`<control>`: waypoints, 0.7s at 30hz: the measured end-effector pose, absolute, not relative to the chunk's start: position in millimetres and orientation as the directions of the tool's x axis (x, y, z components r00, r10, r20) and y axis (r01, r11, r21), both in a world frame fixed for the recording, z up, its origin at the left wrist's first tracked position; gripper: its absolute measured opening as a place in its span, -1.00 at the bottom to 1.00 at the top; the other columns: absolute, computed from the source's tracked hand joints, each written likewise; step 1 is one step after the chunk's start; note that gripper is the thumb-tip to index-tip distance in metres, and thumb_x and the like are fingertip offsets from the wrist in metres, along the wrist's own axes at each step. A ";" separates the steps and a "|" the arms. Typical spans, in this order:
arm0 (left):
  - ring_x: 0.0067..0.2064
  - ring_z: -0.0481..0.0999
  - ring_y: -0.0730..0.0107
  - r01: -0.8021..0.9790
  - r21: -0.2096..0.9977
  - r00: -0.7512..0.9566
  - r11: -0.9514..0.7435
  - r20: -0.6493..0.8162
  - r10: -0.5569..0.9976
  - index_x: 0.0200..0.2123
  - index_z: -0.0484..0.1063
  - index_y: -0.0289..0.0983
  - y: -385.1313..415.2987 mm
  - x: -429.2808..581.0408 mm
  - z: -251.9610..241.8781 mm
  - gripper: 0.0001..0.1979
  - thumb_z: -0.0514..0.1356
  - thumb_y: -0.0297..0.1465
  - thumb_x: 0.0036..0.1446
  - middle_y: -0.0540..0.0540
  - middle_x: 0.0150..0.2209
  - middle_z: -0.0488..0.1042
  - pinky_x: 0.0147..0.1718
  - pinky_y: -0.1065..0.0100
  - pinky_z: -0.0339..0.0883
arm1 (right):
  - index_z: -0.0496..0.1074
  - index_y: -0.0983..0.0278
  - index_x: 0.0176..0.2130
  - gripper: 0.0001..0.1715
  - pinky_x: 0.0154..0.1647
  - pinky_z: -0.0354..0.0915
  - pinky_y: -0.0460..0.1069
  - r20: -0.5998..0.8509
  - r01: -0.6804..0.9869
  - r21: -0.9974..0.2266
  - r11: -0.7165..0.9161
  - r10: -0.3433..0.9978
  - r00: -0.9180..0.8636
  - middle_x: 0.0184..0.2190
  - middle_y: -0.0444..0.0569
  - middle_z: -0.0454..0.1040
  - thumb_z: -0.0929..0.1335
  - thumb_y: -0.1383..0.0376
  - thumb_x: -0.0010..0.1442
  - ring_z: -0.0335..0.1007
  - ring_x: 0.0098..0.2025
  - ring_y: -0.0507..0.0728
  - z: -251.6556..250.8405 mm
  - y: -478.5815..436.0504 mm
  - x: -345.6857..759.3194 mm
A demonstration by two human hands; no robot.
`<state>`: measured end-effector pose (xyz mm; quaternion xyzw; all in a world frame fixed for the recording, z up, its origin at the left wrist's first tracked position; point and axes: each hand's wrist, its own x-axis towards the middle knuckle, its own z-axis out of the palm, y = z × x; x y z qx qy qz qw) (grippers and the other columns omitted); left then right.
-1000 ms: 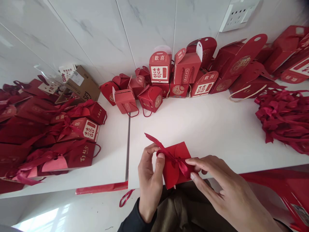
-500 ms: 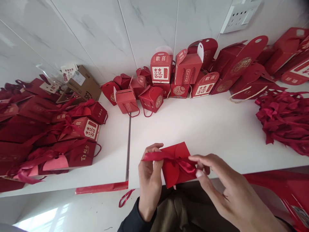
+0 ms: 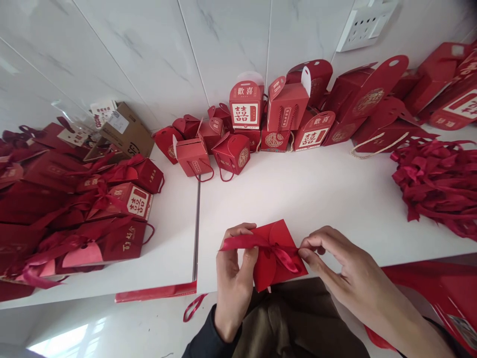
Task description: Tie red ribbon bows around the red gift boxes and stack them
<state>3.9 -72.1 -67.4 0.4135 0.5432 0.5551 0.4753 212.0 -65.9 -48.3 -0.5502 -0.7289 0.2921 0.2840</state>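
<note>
A small red gift box [image 3: 274,237] with petal-shaped flaps rests at the near edge of the white table [image 3: 320,199]. A red satin ribbon [image 3: 261,244] runs across its top. My left hand [image 3: 234,278] pinches the ribbon's left end beside the box. At the box's right corner, my right hand [image 3: 335,263] pinches the ribbon's other end. The ribbon is pulled sideways between both hands.
Ribbon-tied red boxes are piled at the left [image 3: 74,214], beside a brown cardboard box [image 3: 124,130]. Open red boxes line the tiled wall [image 3: 268,119]. A heap of loose red ribbons [image 3: 436,184] lies at the right. A wall socket [image 3: 363,22] is above.
The ribbon's left end, pointing up a second ago, has been pulled down and out to the left. My right hand shifted to the box's right corner, drawing the ribbon flatter.
</note>
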 end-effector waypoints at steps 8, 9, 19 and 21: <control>0.00 0.52 0.23 0.013 0.999 -0.159 0.051 -0.048 0.986 -0.11 0.51 -0.16 -71.7 1.2 -72.1 -0.82 0.20 -0.22 0.37 -0.13 0.02 0.53 -0.10 0.28 0.39 | 0.42 0.13 -0.27 -0.67 -0.56 0.27 -0.10 0.111 0.673 -0.720 0.170 0.985 -0.130 -0.35 -0.09 0.44 0.29 0.02 0.46 0.38 -0.35 0.12 -51.4 -61.0 225.0; -0.01 0.52 0.23 0.015 0.999 -0.148 0.042 -0.039 0.988 -0.10 0.52 -0.16 -72.2 0.9 -72.9 -0.82 0.20 -0.22 0.37 -0.13 0.02 0.53 -0.10 0.28 0.39 | 0.42 0.13 -0.28 -0.66 -0.56 0.26 -0.10 0.115 0.679 -0.715 0.166 0.986 -0.120 -0.36 -0.10 0.43 0.29 0.01 0.46 0.38 -0.36 0.11 -51.6 -60.8 226.7; 0.10 0.50 0.10 0.099 0.995 -0.100 -0.016 0.025 0.995 -0.05 0.52 -0.17 -72.4 4.0 -65.5 -0.81 0.23 -0.26 0.33 -0.19 0.07 0.51 0.05 0.14 0.38 | 0.44 0.15 -0.27 -0.64 -0.59 0.25 -0.08 0.114 0.698 -0.707 0.115 0.992 -0.048 -0.36 -0.09 0.46 0.30 -0.02 0.43 0.38 -0.42 0.10 -51.1 -59.5 231.0; 0.10 0.50 0.10 0.123 0.992 -0.104 -0.037 0.050 0.993 -0.06 0.53 -0.18 -72.1 5.0 -65.5 -0.82 0.25 -0.28 0.31 -0.19 0.06 0.51 0.07 0.13 0.37 | 0.45 0.15 -0.27 -0.63 -0.59 0.26 -0.08 0.110 0.698 -0.708 0.106 0.993 -0.039 -0.35 -0.09 0.46 0.30 -0.03 0.42 0.39 -0.42 0.10 -51.7 -58.6 231.2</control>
